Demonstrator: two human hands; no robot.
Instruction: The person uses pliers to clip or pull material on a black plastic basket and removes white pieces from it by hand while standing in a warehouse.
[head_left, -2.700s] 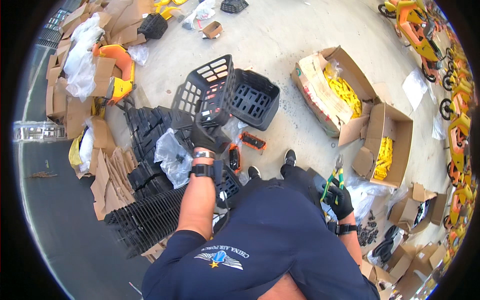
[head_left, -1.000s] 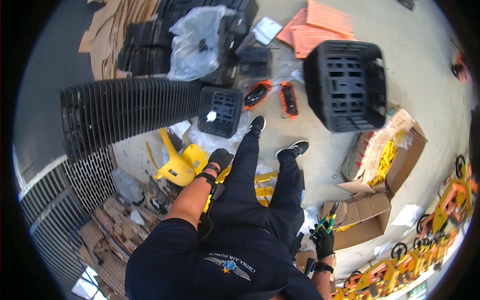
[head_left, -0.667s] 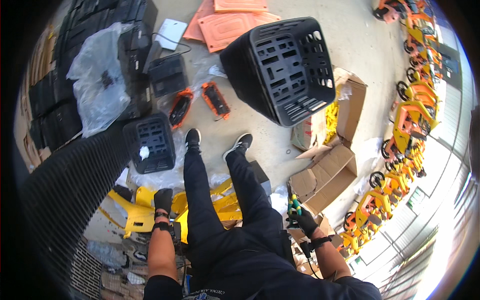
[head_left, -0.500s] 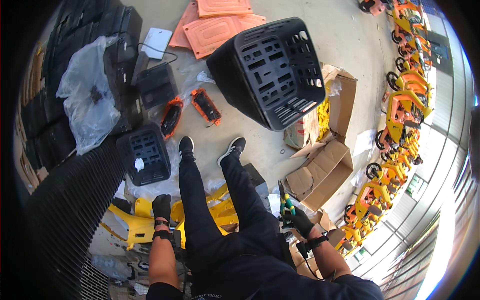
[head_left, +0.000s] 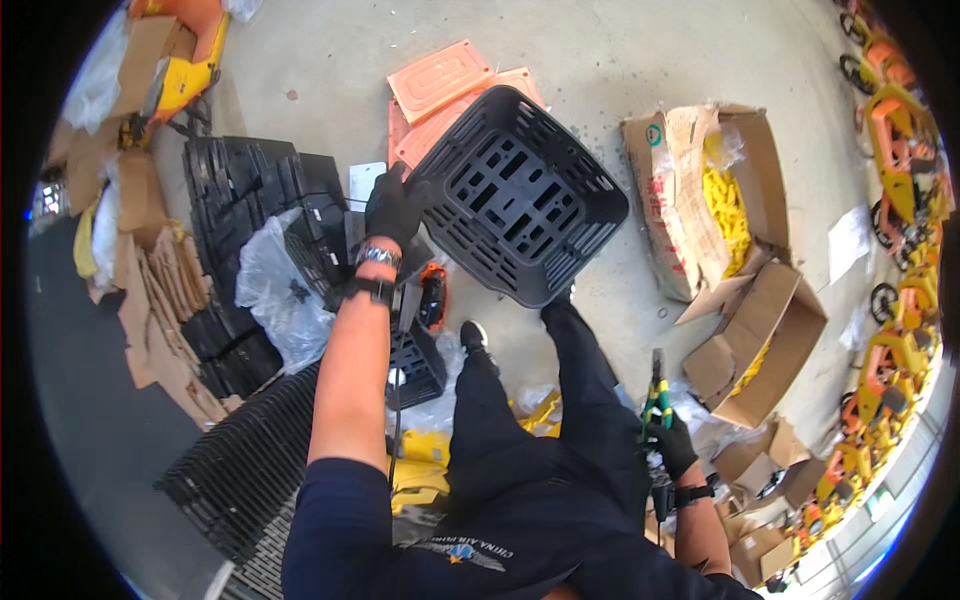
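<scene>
Apparently, handling the rectangular black plastic basket (head_left: 520, 195) is forming the step in hand; the next move is probably calling for a secure rim grip. At near left, a stack of nested black baskets (head_left: 250, 455) is presenting closely spaced, ribbed rims. The single basket is occupying the far centre, slots piercing its base and walls. The left hand (head_left: 395, 212), gloved, is meeting its left corner; finger closure cannot be determined. The right hand (head_left: 672, 447), near right, is clamping green-and-yellow-handled metal pliers (head_left: 662, 393).
</scene>
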